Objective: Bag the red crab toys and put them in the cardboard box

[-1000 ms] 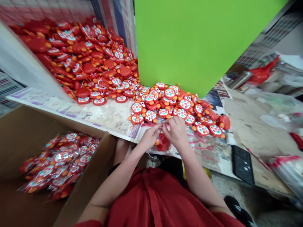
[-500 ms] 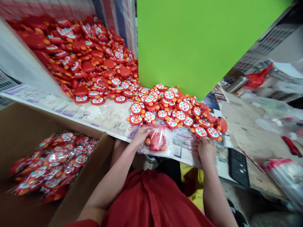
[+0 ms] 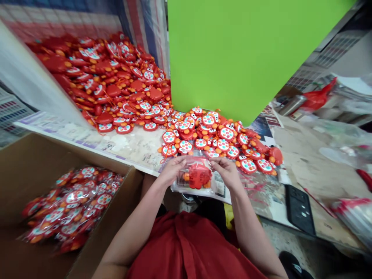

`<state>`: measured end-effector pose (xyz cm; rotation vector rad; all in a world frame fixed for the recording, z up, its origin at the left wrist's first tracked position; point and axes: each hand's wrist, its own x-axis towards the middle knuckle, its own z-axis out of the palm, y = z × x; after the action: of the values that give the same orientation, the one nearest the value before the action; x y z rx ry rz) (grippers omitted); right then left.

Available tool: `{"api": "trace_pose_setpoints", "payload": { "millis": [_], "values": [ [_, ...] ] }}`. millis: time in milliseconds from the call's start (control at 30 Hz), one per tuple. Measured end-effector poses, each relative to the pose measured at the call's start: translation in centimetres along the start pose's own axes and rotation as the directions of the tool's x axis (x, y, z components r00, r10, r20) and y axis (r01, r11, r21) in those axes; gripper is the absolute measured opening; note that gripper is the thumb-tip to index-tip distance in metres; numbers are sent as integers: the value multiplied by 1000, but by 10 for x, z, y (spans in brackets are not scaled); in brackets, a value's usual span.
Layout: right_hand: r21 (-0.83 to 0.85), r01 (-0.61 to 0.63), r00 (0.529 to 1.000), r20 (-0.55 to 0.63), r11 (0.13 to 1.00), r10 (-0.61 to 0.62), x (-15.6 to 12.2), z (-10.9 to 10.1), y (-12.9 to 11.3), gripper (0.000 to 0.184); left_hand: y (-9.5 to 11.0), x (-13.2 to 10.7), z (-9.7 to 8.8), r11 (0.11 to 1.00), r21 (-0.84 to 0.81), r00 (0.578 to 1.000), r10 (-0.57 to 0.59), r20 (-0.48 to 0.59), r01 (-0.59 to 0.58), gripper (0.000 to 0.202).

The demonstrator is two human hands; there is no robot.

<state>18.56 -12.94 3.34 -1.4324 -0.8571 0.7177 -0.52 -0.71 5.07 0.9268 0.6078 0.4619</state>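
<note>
A clear plastic bag [image 3: 178,186] with a red and orange toy [image 3: 200,176] inside lies at the table's front edge. My left hand [image 3: 173,170] pinches its upper left corner. At the upper right corner, my right hand [image 3: 225,168] pinches the same bag between thumb and fingers. The toy shows its plain red side. Just beyond the bag spreads a pile of loose red turtle-like toys [image 3: 226,133] with white, dotted backs.
A cardboard box [image 3: 130,182] at the left holds bagged toys [image 3: 75,197]. Behind it, a large heap of toys [image 3: 116,85] spills from a lined container. A green panel [image 3: 247,50] stands at the back. A black phone [image 3: 300,209] and plastic bags [image 3: 354,217] lie at the right.
My right hand has moved left from the table edge near the loose toys and has taken hold of the bag's right corner. My left hand stays on the bag.
</note>
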Motion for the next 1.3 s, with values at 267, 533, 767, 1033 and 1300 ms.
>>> {"api": "trace_pose_setpoints", "payload": {
  "millis": [267,533,767,1033,1300],
  "values": [
    [-47,136,990,48,990,-133,-8,-23,-3,14,4,-4,0,992,-112,997,61,-46,-66,6],
    [-34,125,989,77,992,-122,-11,-3,-12,16,16,-17,1,994,56,995,94,-39,-91,35],
    [-123,233,956,209,965,-205,40,46,9,38,64,-89,-59,851,467,862,409,-301,-241,48],
    [-723,435,899,377,537,-222,93,98,33,75,81,-139,-111,155,974,340,918,-204,165,44],
    [-483,254,958,6,838,-286,92,56,36,51,-14,-4,-9,11,940,878,362,314,-341,30]
  ]
}}
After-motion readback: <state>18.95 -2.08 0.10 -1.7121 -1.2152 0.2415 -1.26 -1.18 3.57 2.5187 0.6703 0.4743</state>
